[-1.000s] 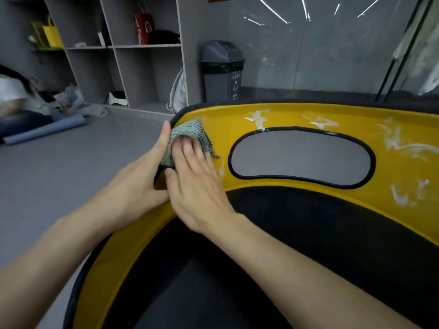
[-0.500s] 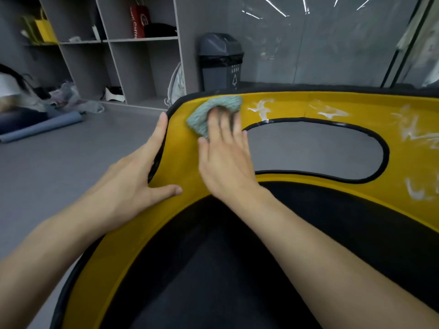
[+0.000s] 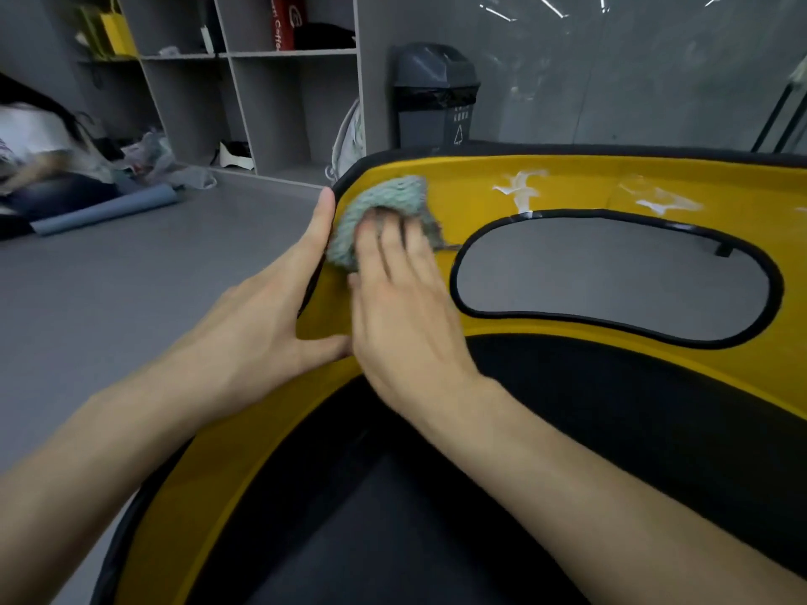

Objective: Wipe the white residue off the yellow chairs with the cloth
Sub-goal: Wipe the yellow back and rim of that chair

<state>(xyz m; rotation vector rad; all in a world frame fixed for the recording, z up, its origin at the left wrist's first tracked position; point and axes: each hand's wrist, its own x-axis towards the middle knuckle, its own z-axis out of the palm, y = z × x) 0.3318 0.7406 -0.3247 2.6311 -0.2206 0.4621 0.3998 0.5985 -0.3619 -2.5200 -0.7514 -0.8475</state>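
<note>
A yellow chair back (image 3: 476,185) with a black rim and an oval cut-out fills the right of the view, above a black seat pad. White residue (image 3: 522,192) streaks the yellow band above the cut-out, with more smears (image 3: 655,203) further right. My right hand (image 3: 401,299) presses a crumpled grey-green cloth (image 3: 384,198) flat against the upper left corner of the chair back, fingers straight and blurred. My left hand (image 3: 262,325) holds the chair's left edge, fingers along the outside rim and thumb lying on the yellow face.
Grey shelving (image 3: 262,80) stands at the back left with bags on it. A dark lidded bin (image 3: 432,93) sits behind the chair against a grey wall. A person (image 3: 39,155) sits on the grey floor at far left beside a rolled mat (image 3: 105,211).
My right hand has slid the cloth left and slightly down, back to the chair's upper left corner. My left hand stays on the left edge.
</note>
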